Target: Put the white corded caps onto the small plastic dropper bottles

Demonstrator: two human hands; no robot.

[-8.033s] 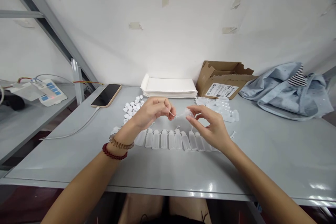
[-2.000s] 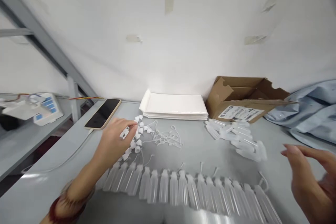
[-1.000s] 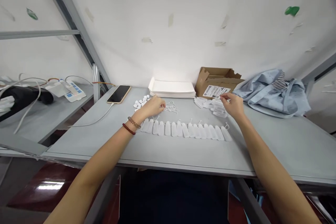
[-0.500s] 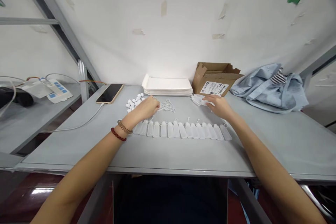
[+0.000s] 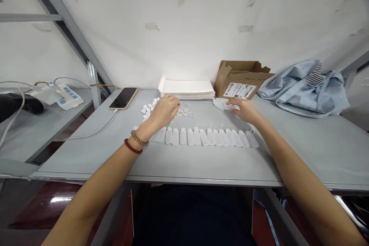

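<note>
My left hand (image 5: 163, 110), with two bracelets on the wrist, reaches over the grey table (image 5: 184, 165). Its fingers are curled at the edge of a tangle of thin white plastic loops (image 5: 186, 112). What they pinch is hidden. Small white caps (image 5: 147, 108) lie just left of it. My right hand (image 5: 245, 110) rests on a loose pile of small clear bottles (image 5: 221, 103), fingers bent round one of them. A long row of the same bottles (image 5: 207, 137) lies side by side in front of both hands.
A phone (image 5: 123, 98) on a white cable lies at the back left. A stack of white sheets (image 5: 186, 89), an open cardboard box (image 5: 243, 80) and a blue cloth bag (image 5: 307, 88) stand along the wall. A side shelf holds a power strip (image 5: 65, 96).
Both hands let go of the bottle they held and reached back, the left to the caps and loops, the right to the loose bottles. In the last half second they have barely moved.
</note>
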